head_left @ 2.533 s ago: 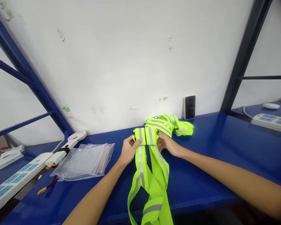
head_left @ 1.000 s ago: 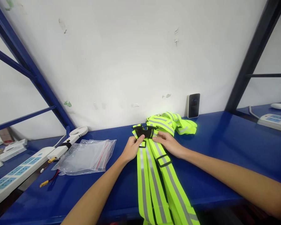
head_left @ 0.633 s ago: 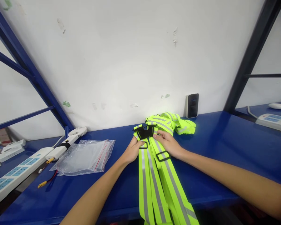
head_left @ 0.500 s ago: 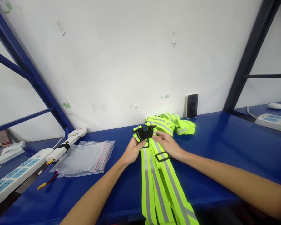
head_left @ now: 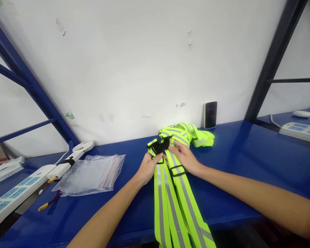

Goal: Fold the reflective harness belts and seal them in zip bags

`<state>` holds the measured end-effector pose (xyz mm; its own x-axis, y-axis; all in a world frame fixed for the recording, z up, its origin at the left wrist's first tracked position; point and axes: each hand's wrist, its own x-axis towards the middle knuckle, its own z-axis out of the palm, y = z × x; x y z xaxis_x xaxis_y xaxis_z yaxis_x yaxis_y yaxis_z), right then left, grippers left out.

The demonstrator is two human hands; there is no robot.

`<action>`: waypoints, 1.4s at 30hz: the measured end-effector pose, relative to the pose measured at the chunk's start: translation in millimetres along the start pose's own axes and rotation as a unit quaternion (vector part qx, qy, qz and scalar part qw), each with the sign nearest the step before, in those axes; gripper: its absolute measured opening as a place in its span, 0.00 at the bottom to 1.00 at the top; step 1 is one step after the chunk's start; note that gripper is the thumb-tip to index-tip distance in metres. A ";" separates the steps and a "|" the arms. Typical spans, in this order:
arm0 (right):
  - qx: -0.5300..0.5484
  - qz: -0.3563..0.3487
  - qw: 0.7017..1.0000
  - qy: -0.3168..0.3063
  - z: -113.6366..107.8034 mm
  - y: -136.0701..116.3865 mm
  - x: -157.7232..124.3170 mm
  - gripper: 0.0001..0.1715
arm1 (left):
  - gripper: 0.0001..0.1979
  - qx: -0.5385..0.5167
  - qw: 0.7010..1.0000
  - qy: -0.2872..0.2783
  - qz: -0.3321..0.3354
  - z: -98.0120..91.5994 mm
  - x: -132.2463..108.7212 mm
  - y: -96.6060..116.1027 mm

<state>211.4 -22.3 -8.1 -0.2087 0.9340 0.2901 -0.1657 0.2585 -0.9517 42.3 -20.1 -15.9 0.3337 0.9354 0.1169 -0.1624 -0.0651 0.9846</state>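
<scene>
A neon-yellow reflective strap vest (head_left: 174, 199) with grey stripes lies across the blue shelf (head_left: 248, 162) and hangs over its front edge. My left hand (head_left: 147, 166) and my right hand (head_left: 184, 157) both pinch its far end, where a black buckle piece (head_left: 160, 146) sits between my fingertips. A black slider ring (head_left: 177, 171) sits on one strap just below my right hand. Behind my hands lies a pile of more neon vests (head_left: 189, 135) against the wall.
A stack of clear zip bags (head_left: 91, 173) lies left of my hands. Further left are a white handheld fan (head_left: 72, 156) and a power strip (head_left: 14, 196). A dark phone-like device (head_left: 210, 114) leans on the wall. Another power strip (head_left: 301, 130) lies far right.
The folded band I held earlier has been opened out into long flat straps, exposing the black buckle. In the last second my hands have lifted the buckle end slightly.
</scene>
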 end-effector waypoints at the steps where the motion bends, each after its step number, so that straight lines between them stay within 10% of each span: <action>1: 0.001 0.000 1.000 -0.009 1.4 -1.8 -1.1 0.17 | 0.19 -0.015 1.000 0.002 -0.018 0.4 -0.1 0.5; 17: 0.131 0.046 0.990 -0.014 11.7 -2.1 -9.2 0.19 | 0.16 -0.092 0.992 0.022 -0.082 9.4 -4.7 8.5; 37: 0.289 0.164 0.940 -0.074 -1.0 -5.4 -0.8 0.10 | 0.19 -0.085 0.996 0.024 0.035 1.8 -0.1 4.8; 42: 0.334 0.183 0.921 -0.079 -4.6 -9.0 -2.1 0.23 | 0.28 -0.080 0.996 0.049 0.008 0.9 1.1 5.4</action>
<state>217.8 -25.4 -0.6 -0.4978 0.8670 0.0235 -0.6015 -0.3256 -0.7295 42.6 -19.7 -10.3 0.2391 0.9646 0.1110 -0.3149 -0.0310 0.9486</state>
